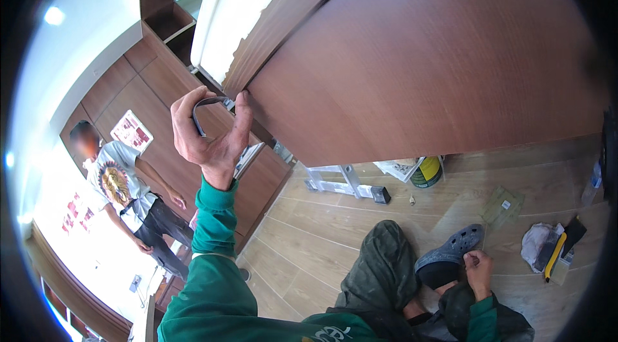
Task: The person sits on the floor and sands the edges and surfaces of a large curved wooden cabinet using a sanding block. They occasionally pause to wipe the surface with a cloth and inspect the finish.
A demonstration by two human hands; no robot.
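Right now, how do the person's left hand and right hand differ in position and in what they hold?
The left hand is raised near the corner of the wood panel; the right hand is low, by the grey clog. The left hand has a dark curved strip between thumb and fingers; the right hand is curled, and I cannot tell whether it holds anything. Both are bare, with green sleeves.

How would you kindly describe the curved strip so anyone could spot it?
Find the large brown panel at upper right. Beside its left corner, the left hand holds the curved strip, whose dark, bowed outline stands out from the flat panel.
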